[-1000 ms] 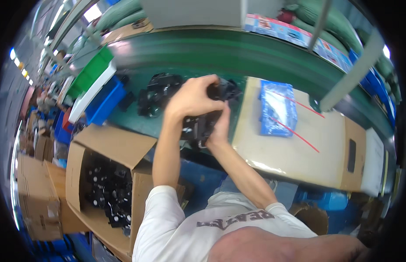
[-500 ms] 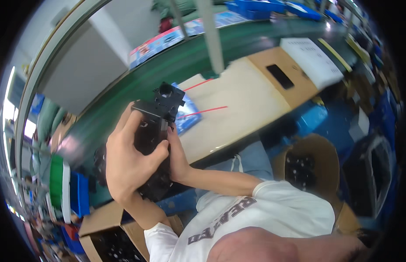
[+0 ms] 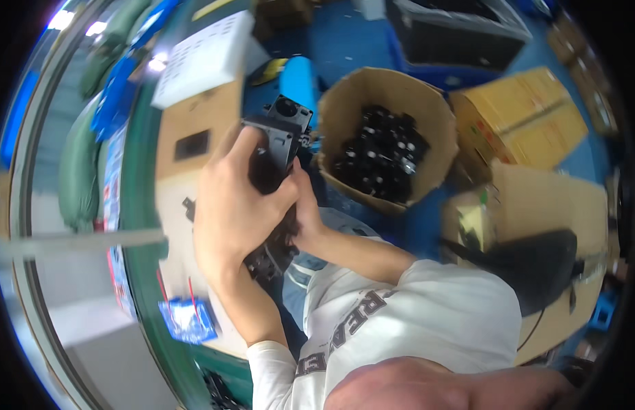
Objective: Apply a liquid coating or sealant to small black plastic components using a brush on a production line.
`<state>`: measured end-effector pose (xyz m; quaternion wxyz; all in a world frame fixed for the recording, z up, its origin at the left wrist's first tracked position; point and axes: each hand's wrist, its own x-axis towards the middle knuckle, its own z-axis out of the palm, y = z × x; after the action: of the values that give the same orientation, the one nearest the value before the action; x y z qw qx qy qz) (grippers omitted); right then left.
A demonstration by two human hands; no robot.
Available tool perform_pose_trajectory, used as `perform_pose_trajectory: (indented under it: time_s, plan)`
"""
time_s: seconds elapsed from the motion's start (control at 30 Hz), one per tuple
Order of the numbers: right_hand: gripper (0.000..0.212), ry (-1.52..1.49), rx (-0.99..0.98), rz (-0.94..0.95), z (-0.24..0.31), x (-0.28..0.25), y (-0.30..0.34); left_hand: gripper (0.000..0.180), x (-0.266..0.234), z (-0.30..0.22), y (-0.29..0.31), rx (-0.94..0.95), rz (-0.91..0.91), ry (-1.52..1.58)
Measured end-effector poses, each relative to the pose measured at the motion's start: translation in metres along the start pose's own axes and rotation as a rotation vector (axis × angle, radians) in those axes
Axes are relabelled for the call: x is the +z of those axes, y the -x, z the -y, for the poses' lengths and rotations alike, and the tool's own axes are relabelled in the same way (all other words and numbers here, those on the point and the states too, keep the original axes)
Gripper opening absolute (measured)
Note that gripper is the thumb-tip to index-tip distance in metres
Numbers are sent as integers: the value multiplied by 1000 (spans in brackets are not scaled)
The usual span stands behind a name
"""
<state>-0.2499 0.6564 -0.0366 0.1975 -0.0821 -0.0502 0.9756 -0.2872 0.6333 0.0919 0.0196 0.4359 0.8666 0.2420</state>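
Both my hands grip a bundle of black moulded plastic parts (image 3: 271,164), held up in front of my body. My left hand (image 3: 239,201) wraps over it from the left, thumb across the near side. From the right, my right hand (image 3: 307,205) supports it, its fingers partly hidden behind the parts. A squarish end with a round opening points away from me, and more black pieces show below my left hand. Just right of my hands stands an open cardboard carton (image 3: 437,130) with a heap of black plastic parts (image 3: 382,154) inside.
A pale bench top (image 3: 174,225) runs along my left, with a dark phone (image 3: 192,145), a white block (image 3: 205,61) and a blue packet (image 3: 187,320) on it. To the right are a closed cardboard box (image 3: 529,116), a dark lined bin (image 3: 461,34) and a black chair back (image 3: 536,270).
My view and body have turned to the right. Both hands, still gripping the black parts, have swung from over the bench toward the open carton.
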Motion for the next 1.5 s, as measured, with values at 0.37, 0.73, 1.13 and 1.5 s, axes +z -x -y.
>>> perform_pose_trajectory:
  time_s: [0.37,0.73,1.13,1.5]
  plan:
    - [58,-227,-260,-355,98,-132,-53,35,189,-8,-118,143,458,11]
    - [58,-41,-367,-640,150,-320,-114,45,395,68,-172,223,591,276]
    - [46,162,1,-943,108,-404,-166,60,490,212,-158,-298,796,323]
    - [51,750,147,-1021,137,-438,-249,72,514,249,-178,-625,584,646]
